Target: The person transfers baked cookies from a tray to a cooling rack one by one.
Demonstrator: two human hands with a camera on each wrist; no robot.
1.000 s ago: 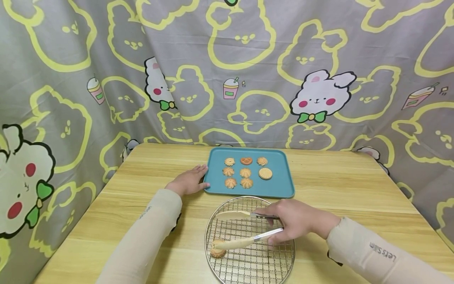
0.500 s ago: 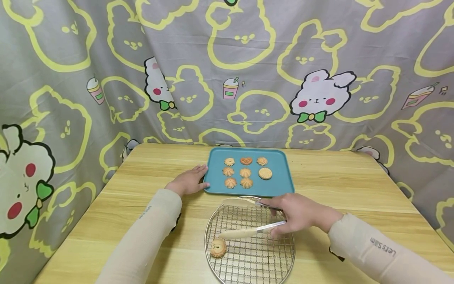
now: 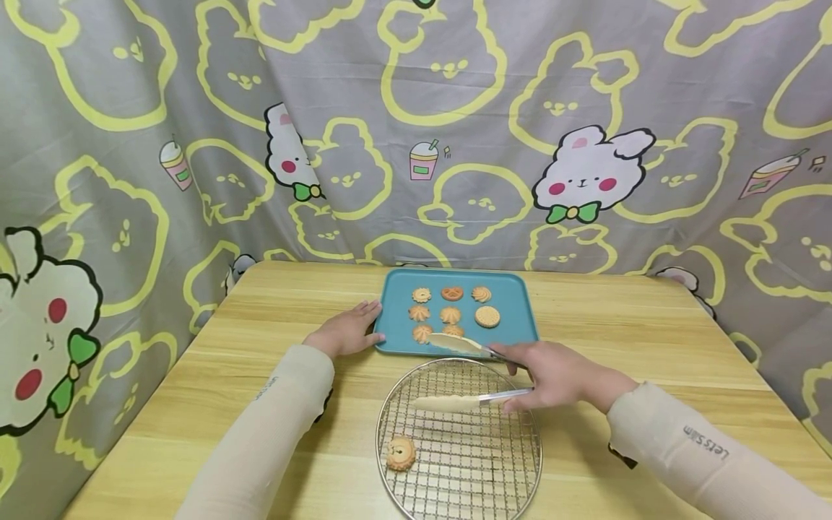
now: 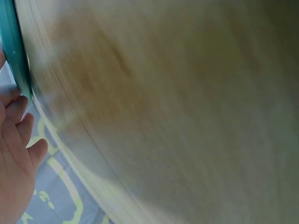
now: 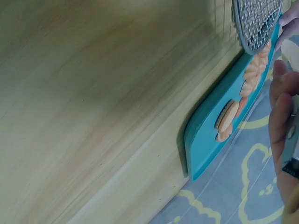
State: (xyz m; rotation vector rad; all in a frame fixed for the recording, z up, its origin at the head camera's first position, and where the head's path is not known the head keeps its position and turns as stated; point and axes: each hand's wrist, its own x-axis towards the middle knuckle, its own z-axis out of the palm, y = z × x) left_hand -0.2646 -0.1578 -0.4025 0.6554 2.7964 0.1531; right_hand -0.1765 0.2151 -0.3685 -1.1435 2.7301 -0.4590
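My right hand [image 3: 552,372] holds tongs [image 3: 451,403] with cream-coloured tips, their arms spread apart and nothing between them. One tip hangs over the near edge of the blue tray [image 3: 513,289], partly hiding the front cookies; the other is above the round wire rack [image 3: 455,469]. A ring-shaped cookie [image 3: 400,453] lies on the rack's left side, seemingly overlapping another. With fingers extended, my left hand [image 3: 347,331] touches the tray's left edge. In the right wrist view, part of the tongs [image 5: 292,140] shows in the hand [image 5: 280,107].
Several cookies stay in rows on the tray, among them a pretzel-shaped one [image 3: 452,293] and a round sandwich cookie [image 3: 487,316]. The wooden table [image 3: 604,318] ends at a patterned grey curtain [image 3: 364,87]. The rack stands just in front of the tray.
My right hand has moved the tongs away from the ring-shaped cookie, forward to the tray. That cookie now rests free on the rack. The left hand has stayed in place.
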